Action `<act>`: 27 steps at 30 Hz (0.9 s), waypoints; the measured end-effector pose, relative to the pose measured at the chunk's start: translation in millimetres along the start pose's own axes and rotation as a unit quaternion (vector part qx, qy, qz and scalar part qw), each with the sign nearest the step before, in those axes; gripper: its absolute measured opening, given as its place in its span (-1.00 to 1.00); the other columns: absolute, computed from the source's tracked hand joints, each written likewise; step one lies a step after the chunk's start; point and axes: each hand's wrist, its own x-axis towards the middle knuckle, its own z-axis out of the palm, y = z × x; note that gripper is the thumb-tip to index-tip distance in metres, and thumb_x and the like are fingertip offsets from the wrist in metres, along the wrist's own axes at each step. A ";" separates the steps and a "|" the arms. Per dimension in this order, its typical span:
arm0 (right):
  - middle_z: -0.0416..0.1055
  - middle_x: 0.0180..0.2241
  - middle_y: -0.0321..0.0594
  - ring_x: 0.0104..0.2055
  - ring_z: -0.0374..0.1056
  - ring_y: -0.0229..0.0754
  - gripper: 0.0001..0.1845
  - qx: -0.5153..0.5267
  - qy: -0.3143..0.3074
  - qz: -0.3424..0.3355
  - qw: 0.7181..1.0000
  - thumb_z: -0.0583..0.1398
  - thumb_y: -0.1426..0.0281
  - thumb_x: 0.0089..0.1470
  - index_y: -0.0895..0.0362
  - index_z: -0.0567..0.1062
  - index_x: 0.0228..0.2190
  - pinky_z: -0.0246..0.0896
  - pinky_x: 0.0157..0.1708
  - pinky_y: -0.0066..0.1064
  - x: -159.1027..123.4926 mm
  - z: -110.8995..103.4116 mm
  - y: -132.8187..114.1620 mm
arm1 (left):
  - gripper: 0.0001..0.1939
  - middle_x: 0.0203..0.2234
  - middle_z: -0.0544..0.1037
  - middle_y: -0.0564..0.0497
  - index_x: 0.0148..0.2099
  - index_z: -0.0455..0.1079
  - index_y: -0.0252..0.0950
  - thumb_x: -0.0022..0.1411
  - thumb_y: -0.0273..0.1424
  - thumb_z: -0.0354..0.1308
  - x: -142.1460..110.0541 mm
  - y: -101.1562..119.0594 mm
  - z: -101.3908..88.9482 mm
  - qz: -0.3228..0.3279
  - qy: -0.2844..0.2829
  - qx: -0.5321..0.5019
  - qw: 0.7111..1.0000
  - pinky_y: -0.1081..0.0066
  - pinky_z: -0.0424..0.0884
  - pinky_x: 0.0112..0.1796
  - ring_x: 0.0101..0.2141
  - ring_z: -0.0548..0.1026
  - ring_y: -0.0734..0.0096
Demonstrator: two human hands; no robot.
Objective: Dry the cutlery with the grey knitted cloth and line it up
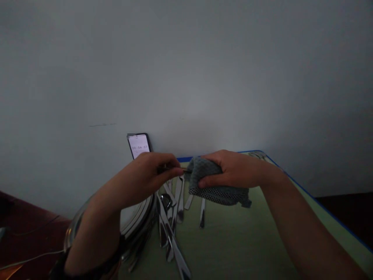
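Observation:
My left hand [163, 165] pinches one end of a thin metal piece of cutlery [186, 170]. Its other end runs into a grey-green cloth [223, 194], so I cannot tell whether it is a spoon, fork or knife. My right hand [224, 169] is closed around the cloth, thumb in front, with a loose corner hanging below. Under both hands lies a loose heap of metal cutlery [171, 229], with several handles crossing and one spoon bowl [166, 201] showing. A single piece of cutlery [202, 214] lies apart, to the right of the heap.
A stack of plates [136, 217] stands at the left, partly behind my left forearm. A phone [139, 146] showing a timer leans on the wall [186, 77] at the back. The pale green table [233, 241] has a blue edge. A cable [37, 256] runs at lower left.

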 end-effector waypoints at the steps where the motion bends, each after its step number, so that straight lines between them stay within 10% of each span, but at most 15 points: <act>1: 0.51 -0.31 -0.26 -0.30 0.39 -0.23 -0.69 -0.017 0.002 0.004 1.000 0.19 0.19 0.03 0.15 0.50 -0.25 0.19 -0.35 -0.49 0.5 0.9 -2.4 | -0.72 -0.60 0.44 0.12 -0.34 0.45 -0.29 0.23 -0.21 0.03 -0.1 2.8 0.0 0.001 -0.005 -0.004 1.000 0.54 0.20 -0.51 -0.56 0.34 0.54; 12: 0.51 -0.26 -0.28 -0.30 0.40 -0.23 -0.64 0.066 -0.108 0.064 0.990 0.18 0.15 0.03 0.13 0.50 -0.22 0.25 -0.34 -0.49 -8.7 -11.7 19.7 | -0.64 -0.54 0.44 0.10 -0.25 0.45 -0.28 0.29 -0.19 -0.08 1.1 -0.3 6.1 0.001 -0.111 -0.024 0.994 0.53 0.16 -0.52 -0.52 0.35 0.50; 22: 0.52 -0.34 -0.26 -0.34 0.42 -0.21 -0.73 0.084 0.109 0.049 0.989 0.25 0.26 -0.06 0.14 0.49 -0.29 0.30 -0.40 -0.46 -0.7 -8.0 21.4 | -0.67 -0.65 0.37 0.12 -0.33 0.42 -0.32 0.29 -0.25 -0.08 10.8 11.2 12.4 -0.023 0.017 0.040 0.999 0.52 0.13 -0.55 -0.62 0.28 0.56; 27: 0.53 -0.33 -0.28 -0.33 0.42 -0.22 -0.72 0.119 0.059 0.053 0.990 0.24 0.24 -0.04 0.13 0.51 -0.28 0.31 -0.37 -0.45 -4.4 -8.8 20.4 | -0.65 -0.63 0.40 0.10 -0.31 0.44 -0.32 0.29 -0.23 -0.08 7.6 11.7 11.6 -0.003 0.003 0.021 1.000 0.53 0.14 -0.55 -0.61 0.28 0.56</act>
